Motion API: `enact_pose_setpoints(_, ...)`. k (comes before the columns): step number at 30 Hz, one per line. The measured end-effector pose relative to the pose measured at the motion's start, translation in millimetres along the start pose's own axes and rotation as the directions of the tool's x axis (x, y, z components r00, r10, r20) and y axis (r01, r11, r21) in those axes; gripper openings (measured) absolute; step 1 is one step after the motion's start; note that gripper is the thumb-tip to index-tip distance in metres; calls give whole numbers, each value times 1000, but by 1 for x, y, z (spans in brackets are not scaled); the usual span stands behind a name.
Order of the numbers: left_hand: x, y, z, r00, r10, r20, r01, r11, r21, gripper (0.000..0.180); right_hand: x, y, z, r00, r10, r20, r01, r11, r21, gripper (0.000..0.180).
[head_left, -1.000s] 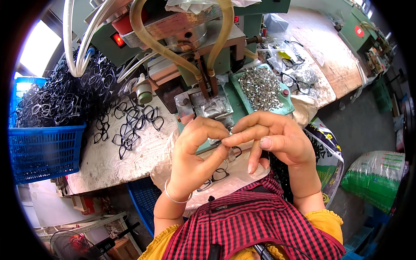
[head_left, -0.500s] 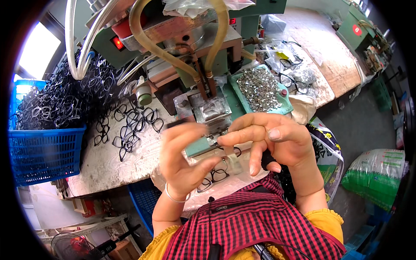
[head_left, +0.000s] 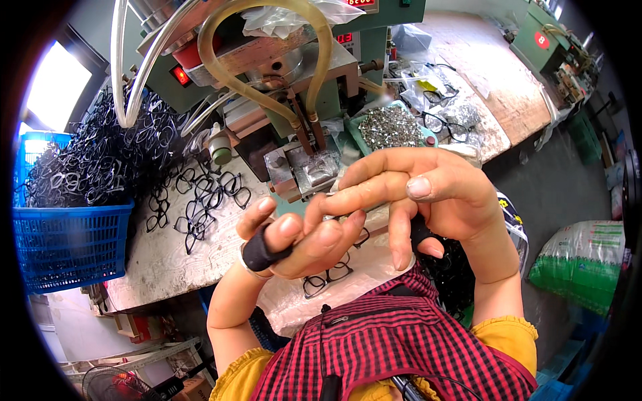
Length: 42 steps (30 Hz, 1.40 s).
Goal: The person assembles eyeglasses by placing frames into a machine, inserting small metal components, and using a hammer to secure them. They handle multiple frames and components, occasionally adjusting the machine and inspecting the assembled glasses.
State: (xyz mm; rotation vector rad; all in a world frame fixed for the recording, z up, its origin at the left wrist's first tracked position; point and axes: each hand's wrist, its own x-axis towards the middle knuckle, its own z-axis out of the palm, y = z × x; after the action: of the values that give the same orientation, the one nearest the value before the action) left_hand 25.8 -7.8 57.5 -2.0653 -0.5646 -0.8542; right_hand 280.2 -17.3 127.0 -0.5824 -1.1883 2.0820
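Note:
My left hand [head_left: 301, 244] is turned with its fingers slightly bent and pointing right, a black sleeve on one of them. Its fingertips meet those of my right hand [head_left: 435, 194], just in front of the machine's metal fixture [head_left: 321, 170]. On the right hand the upper fingers stretch left, the thumb stands apart and the lower fingers hang down; a black sleeve shows there too. I cannot make out anything held between the fingertips. Below the hands, a dark eyeglass frame [head_left: 328, 279] lies on a pale plastic sheet [head_left: 287, 304].
A green press [head_left: 328, 87] with bent hoses stands ahead. Right of it is a tray [head_left: 358, 137] of small metal parts [head_left: 391, 127]. Loose black eyeglass frames [head_left: 207, 194] lie on the worktable [head_left: 154, 267], beside a heaped blue basket [head_left: 73, 244].
My left hand has turned over and moved in so its fingertips meet the right hand's. My right hand has shifted slightly. The view has moved a little.

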Motion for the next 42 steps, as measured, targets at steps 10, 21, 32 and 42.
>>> enact_pose_setpoints(10,12,-39,-7,973,218,71,-229,938,261,72,-2,-11,2,996,-65,66,62,997,41,70)
enact_pose_setpoints(21,34,-41,17,957,218,-191,-205,975,84,60,-11,-16,-3,978,-159,132,127,966,224,64)
enact_pose_setpoints(32,56,-40,2,973,184,-139,-176,982,64,65,-24,-21,6,972,-188,139,103,876,470,64)
enact_pose_setpoints(42,58,-22,-15,968,216,-126,-221,975,-20,50,-28,-15,0,955,-270,122,233,939,251,66)
